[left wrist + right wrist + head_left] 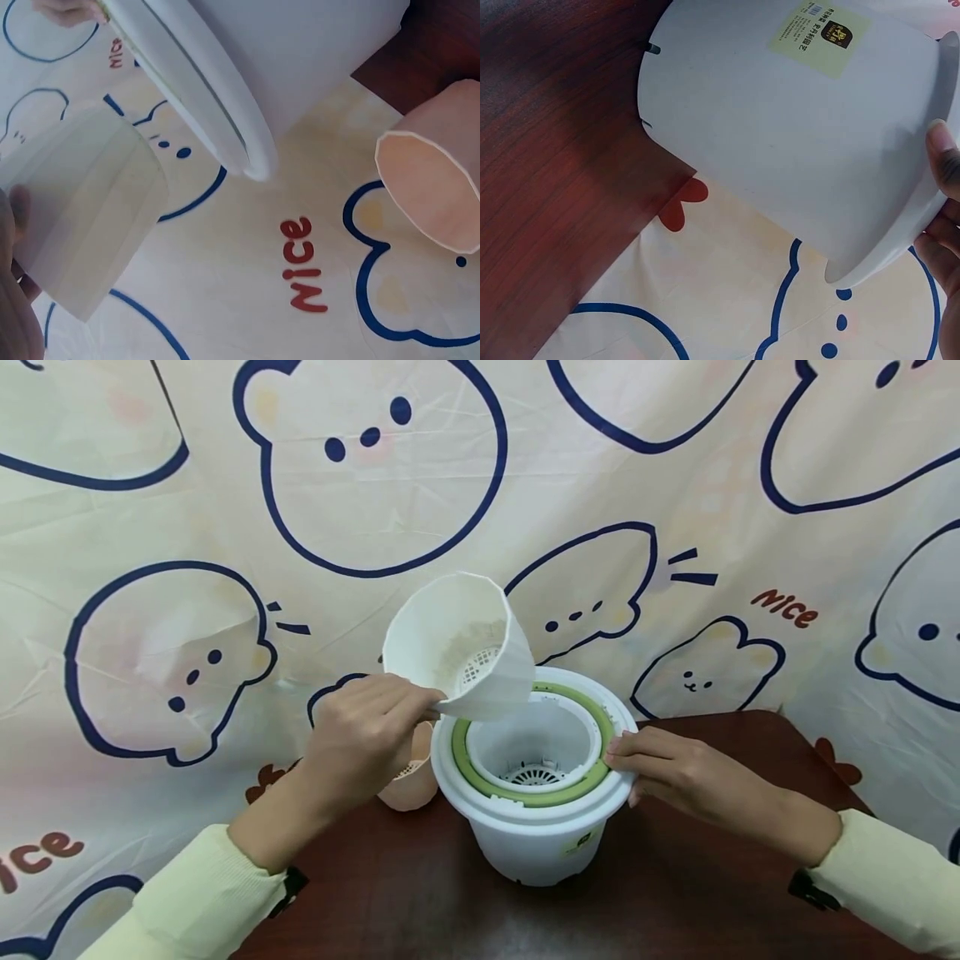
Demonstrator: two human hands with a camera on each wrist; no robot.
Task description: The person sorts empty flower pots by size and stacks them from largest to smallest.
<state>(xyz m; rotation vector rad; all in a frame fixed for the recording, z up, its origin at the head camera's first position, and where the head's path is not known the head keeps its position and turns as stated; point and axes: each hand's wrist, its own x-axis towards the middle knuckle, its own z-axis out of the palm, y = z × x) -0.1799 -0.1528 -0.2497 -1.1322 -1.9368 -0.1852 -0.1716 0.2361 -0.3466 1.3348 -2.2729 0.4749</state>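
Note:
My left hand (363, 731) pinches the rim of a white faceted plant pot (442, 652), its mouth tipped toward me. Drainage holes and a dirty patch show inside it. It hangs over the left back edge of a nested stack on the table: a large white pot (536, 852), a green-rimmed pot (460, 760) inside that, and a smaller white pot (495, 743) with a slotted bottom innermost. On the stack's right side my right hand (678, 768) grips the large pot's rim, thumb on its outer wall in the right wrist view.
A peach-coloured pot (411, 789) stands on the table just left of the stack, partly behind my left hand. The dark red wooden table (675, 877) meets a cartoon-printed cloth (360, 527) at the back. A yellow label (821, 36) sticks to the large pot.

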